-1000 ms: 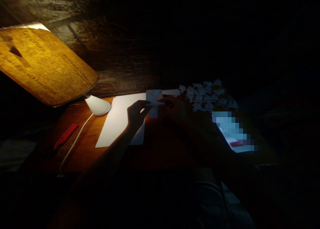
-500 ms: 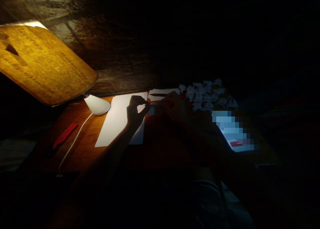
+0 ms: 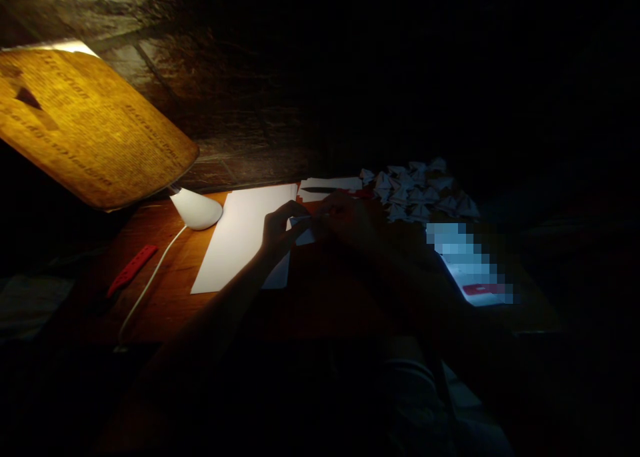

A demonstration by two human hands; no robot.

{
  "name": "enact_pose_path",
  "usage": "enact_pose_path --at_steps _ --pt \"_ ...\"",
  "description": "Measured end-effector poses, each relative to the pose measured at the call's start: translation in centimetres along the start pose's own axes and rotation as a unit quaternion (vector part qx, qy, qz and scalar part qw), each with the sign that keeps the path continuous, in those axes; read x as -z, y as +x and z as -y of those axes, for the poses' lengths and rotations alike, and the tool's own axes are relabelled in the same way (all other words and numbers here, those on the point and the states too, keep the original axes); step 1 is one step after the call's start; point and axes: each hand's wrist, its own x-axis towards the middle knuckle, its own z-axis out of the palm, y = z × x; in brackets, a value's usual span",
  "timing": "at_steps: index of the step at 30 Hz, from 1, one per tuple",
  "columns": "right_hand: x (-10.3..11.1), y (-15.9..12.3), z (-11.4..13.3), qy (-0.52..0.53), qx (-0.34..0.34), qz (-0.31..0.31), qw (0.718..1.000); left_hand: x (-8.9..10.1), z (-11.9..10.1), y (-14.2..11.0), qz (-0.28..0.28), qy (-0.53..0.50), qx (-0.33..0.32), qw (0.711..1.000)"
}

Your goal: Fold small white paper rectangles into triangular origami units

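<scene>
Under dim light, a small piece of white paper [image 3: 303, 233] is between my two hands above the wooden table. My left hand [image 3: 281, 230] is closed in a pinch on its left part, thumb below and fingers curved over the top. Facing it, my right hand [image 3: 347, 218] has its fingers closed at the paper's right edge; shadow hides much of them. Beneath and beside my left hand lies a stack of large white sheets [image 3: 245, 224]. Just behind my right hand, a dark-bladed tool [image 3: 320, 190] with a red handle rests on smaller cut papers [image 3: 311, 183].
A lamp with a yellow printed shade [image 3: 100, 130] and white base [image 3: 197, 209] stands left, its cord [image 3: 155, 270] crossing the table [image 3: 175, 257]. Near it lies a red strip with holes [image 3: 133, 269]. Several folded paper pieces [image 3: 415, 190] and a lit phone [image 3: 470, 270] are right.
Both hands have moved slightly down and closer together. The small paper now shows more of its face below the left fingers, whose ring-shaped pinch has flattened.
</scene>
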Motion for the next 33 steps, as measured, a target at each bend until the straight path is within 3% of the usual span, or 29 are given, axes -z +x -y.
enact_pose_path --at_steps 9,21,33 --pt "-0.26 -0.16 -0.03 -0.016 -0.032 -0.003 0.999 -0.12 -0.2 0.01 -0.024 -0.009 -0.002 1.0" --pt "-0.65 -0.5 0.6 -0.019 -0.015 0.042 0.999 -0.33 -0.19 0.17 -0.005 -0.014 -0.016 1.0" --pt "-0.33 -0.29 -0.21 0.007 -0.066 0.008 0.998 -0.41 0.1 0.18 -0.055 -0.065 0.075 0.994"
